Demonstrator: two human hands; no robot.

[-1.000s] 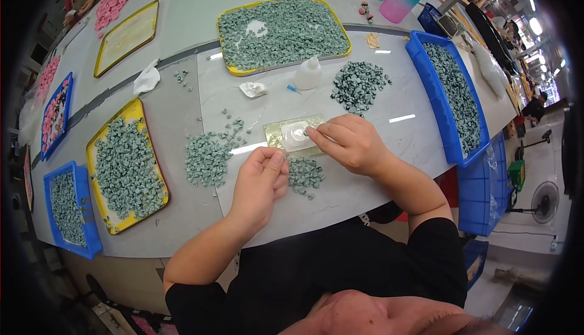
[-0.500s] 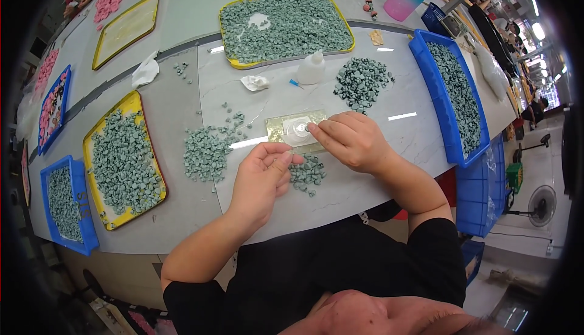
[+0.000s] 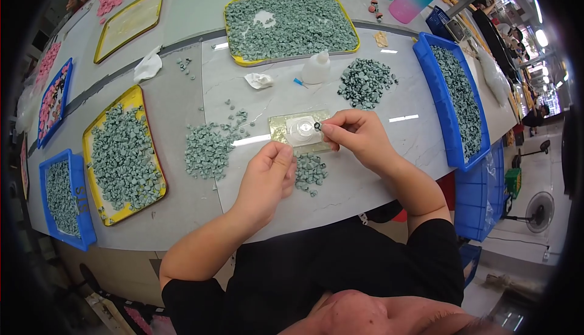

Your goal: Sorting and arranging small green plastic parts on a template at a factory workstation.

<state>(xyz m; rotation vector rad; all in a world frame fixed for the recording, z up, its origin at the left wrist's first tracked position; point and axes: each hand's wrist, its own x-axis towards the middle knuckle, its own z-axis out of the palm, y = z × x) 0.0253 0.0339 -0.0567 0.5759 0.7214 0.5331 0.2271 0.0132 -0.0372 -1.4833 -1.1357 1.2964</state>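
My right hand (image 3: 353,137) pinches a small dark-green piece (image 3: 317,126) between thumb and fingertips, above the right part of a flat yellowish pad (image 3: 278,130). On that pad lies a clear, round-centred patch (image 3: 302,129). My left hand (image 3: 267,174) is closed at the pad's front left corner, thumb pressed against the fingers; whatever it may hold is hidden. A small pile of green pieces (image 3: 311,170) lies between my hands. Left of my left hand spreads a larger pile of green pieces (image 3: 208,152). Darker green pieces (image 3: 366,83) are heaped beyond my right hand.
Behind the pad stand a white squeeze bottle (image 3: 316,70) and a crumpled tissue (image 3: 259,80). A yellow-rimmed tray (image 3: 292,60) of green pieces sits farther back, another yellow tray (image 3: 159,167) at left. Blue bins (image 3: 439,113) flank the table. A tumbler (image 3: 413,0) stands far right.
My right hand has turned slightly, and the dark piece now shows at its fingertips. My left fingers have drawn together and sit slightly lower.
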